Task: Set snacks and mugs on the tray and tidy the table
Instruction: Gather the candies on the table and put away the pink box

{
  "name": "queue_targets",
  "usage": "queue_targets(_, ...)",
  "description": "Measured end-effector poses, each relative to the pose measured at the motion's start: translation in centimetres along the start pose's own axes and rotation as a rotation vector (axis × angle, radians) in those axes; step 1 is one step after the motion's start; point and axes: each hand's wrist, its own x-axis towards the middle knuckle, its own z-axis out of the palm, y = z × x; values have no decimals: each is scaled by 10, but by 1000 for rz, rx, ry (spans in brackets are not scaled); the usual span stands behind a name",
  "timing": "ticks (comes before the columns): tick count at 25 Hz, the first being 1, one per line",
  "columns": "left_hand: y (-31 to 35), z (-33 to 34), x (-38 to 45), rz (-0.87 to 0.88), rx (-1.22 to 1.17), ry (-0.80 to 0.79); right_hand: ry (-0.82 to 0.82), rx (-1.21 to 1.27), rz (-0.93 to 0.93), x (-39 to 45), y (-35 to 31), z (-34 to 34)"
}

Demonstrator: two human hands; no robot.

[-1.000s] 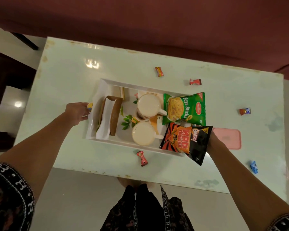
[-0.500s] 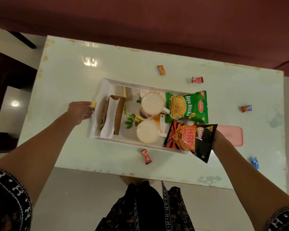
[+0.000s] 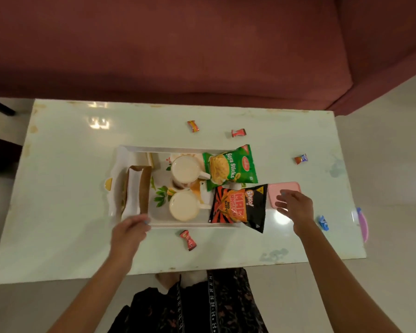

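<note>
The white tray [image 3: 178, 148] sits mid-worktop [image 3: 65, 164] carrying two mugs [image 3: 186, 169], a green snack bag [image 3: 229, 168], a black snack bag [image 3: 239, 206] overhanging its right end, and a paper-wrapped sandwich [image 3: 136, 191]. The left hand [image 3: 130, 230] rests at the tray's near-left corner, fingers curled loosely with nothing visibly held; the right hand [image 3: 294, 206] hovers spread and empty over a pink lid [image 3: 285, 188]. The bags look light, crinkly and slippery, best pinched at a sealed edge, while the loose candies [image 3: 187, 240], small and light, lie well apart with open room around them, one blue candy [image 3: 323, 222] near the worktop's right edge.
</note>
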Motion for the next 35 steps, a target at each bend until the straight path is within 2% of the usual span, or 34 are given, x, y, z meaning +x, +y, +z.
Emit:
queue_targets(3,-22,59,-41,-55,69,-179,143,-465,-198,1,3,-8)
queue_targets(8,-67,152,-96,-176,167,-414,0,-703,-282,26,18,0)
queue_targets(13,-104,225,-112,-242,131,-404,-132,-795,-267,46,22,4)
queue_targets(17,-109,272,-110,-269,34,-347,-2,-865,-490,57,48,-15)
queue_targets(20,-105,303,-98,-315,-108,-242,-74,-709,-584,60,64,-39)
queue_targets(22,-105,318,-85,-314,-187,-195,-165,-502,-543,52,67,-52)
queue_targets(25,-107,330,-70,-311,-295,-278,-256,-328,-267,33,67,-64)
queue_targets(27,-105,334,-68,-304,-366,-321,-288,-277,-145,24,71,-70)
queue_targets(35,-107,340,-66,-357,-456,-191,-367,-280,-43,34,73,-83)
